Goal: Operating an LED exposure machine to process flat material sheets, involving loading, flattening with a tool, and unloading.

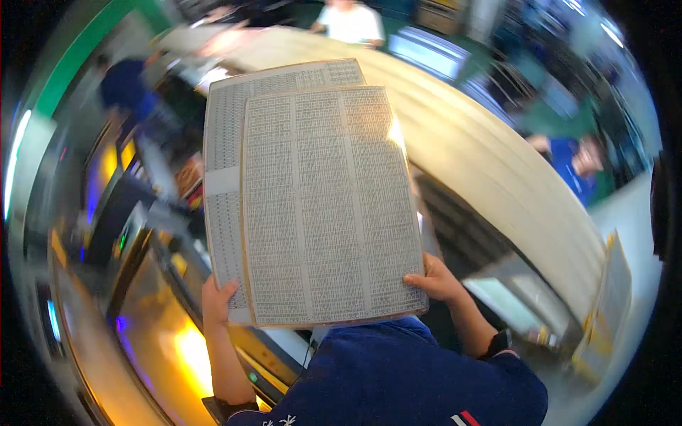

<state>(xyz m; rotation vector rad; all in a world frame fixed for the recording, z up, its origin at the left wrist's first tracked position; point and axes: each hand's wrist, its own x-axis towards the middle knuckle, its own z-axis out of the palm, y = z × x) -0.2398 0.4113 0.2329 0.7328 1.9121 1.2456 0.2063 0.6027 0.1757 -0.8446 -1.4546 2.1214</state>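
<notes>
Two large flat panels are held up in front of me, overlapping, each covered in a dense pattern of tiny printed rows, like circuit board panels. The front panel (330, 206) has three columns of rows and catches a bright glare at its upper right. Behind it the rear panel (224, 142) sticks out to the left and top; its middle is hidden. My left hand (216, 299) is closed on the rear panel's lower left edge, thumb on its face. My right hand (435, 281) grips the front panel's lower right edge, its thumb on top; the fingers beneath are hidden.
A long pale curved surface (483, 149) sweeps from the back to the right. At left stands a machine with a yellow-lit surface (170, 355). Blurred people (348, 25) are beyond the pale surface, and another person (128, 89) is at far left. A yellow-edged board (604, 312) leans at right.
</notes>
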